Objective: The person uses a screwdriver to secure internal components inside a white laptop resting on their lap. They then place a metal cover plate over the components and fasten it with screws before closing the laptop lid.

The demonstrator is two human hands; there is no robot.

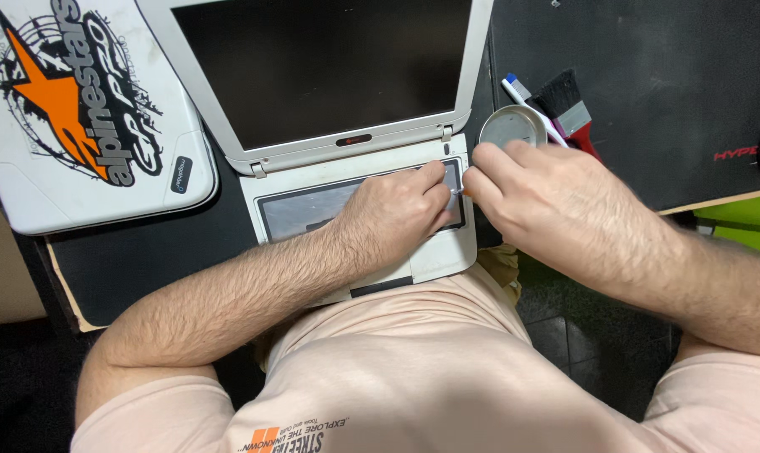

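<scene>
Black matting (pixel 648 101) covered the desk under a small white laptop (pixel 346 168), open with its screen dark. Left hand (pixel 397 214) lay on the keyboard bay, fingertips pressed together. At three o'clock, right hand (pixel 539 197) pinched a thin tool (pixel 461 192). A round tin (pixel 512 126) and brush (pixel 569 105) sat at one o'clock.
</scene>
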